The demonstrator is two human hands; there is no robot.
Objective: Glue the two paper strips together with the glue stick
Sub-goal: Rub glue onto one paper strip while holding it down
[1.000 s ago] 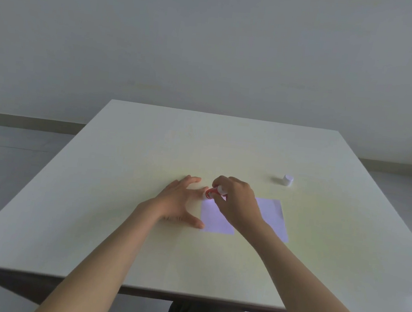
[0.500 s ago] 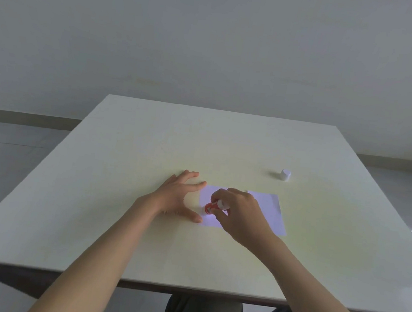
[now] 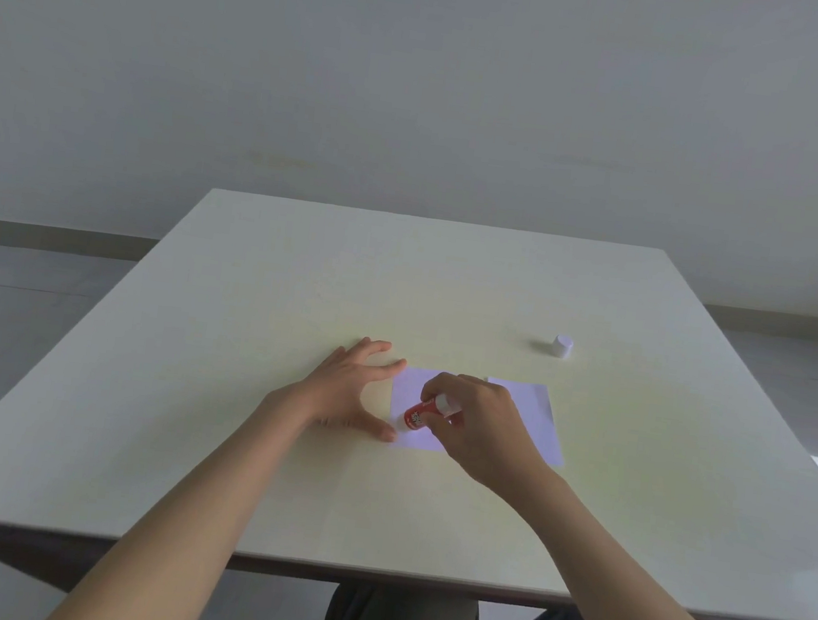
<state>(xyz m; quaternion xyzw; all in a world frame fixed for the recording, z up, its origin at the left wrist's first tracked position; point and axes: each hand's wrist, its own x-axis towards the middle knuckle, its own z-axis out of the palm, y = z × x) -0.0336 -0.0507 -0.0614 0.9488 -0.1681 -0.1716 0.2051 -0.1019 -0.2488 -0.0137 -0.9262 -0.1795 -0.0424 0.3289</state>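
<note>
Two pale paper strips lie side by side on the table: the left strip (image 3: 414,387) and the right strip (image 3: 535,416), partly hidden by my right hand. My right hand (image 3: 480,425) grips a red glue stick (image 3: 421,413), tilted with its tip down near the left strip's lower left edge. My left hand (image 3: 354,390) rests flat beside the left strip, fingers spread, with thumb and forefinger touching the strip's left edge.
The glue stick's white cap (image 3: 562,346) stands on the table to the back right of the strips. The white table (image 3: 229,442) ends at a near edge just above my lap. A grey wall stands behind it.
My right hand has drawn the glue stick toward me along the left strip's left edge, from its far end to its near end. My left hand has stayed in place.
</note>
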